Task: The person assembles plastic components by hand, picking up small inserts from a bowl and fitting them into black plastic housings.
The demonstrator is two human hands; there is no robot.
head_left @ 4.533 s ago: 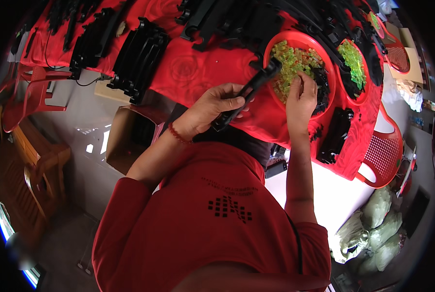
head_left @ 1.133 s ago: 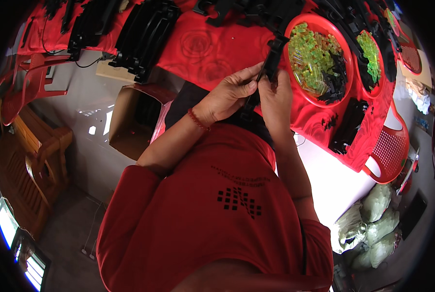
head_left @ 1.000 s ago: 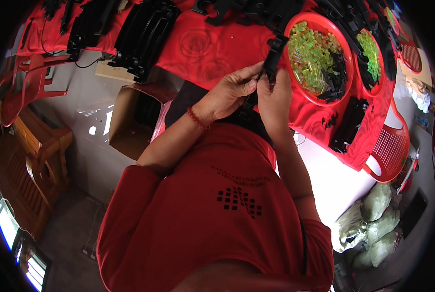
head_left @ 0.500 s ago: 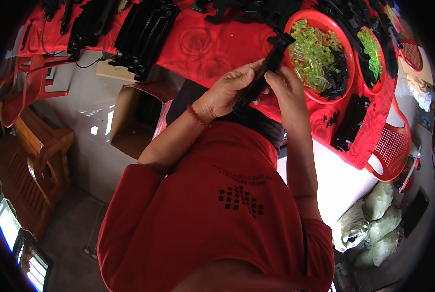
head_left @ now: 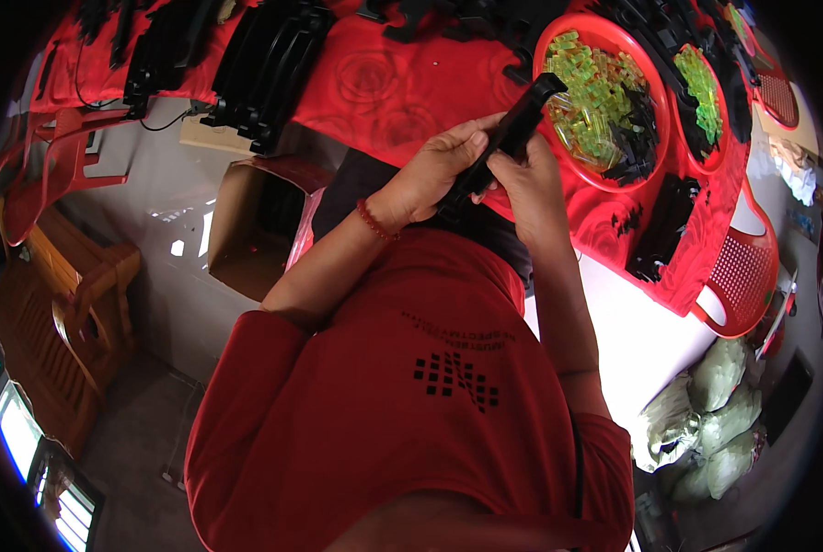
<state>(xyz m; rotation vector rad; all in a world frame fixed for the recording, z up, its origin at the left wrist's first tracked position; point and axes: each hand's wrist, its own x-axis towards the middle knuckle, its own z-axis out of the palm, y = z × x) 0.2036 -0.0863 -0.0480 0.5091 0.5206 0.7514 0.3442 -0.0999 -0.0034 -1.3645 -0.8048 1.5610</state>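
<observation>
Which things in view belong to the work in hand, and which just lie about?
Part of the work, it seems:
long black plastic part, held by left hand and right hand
nearest red basin, with translucent yellow-green pieces and small black pieces

Apparently just lying about:
perforated red chair
slatted wooden seat
pale green bags

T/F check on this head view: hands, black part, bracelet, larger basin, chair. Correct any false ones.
1. The left hand grips a long black part, with the right hand against it. True.
2. The right wrist wears a bracelet. False: the red bracelet is on the left wrist.
3. The larger red basin holds yellow-green pieces and black pieces. True.
4. The right hand is inside that basin. False: it is outside, at the long black part.
5. A red perforated chair stands right of the red cloth. True.
</observation>
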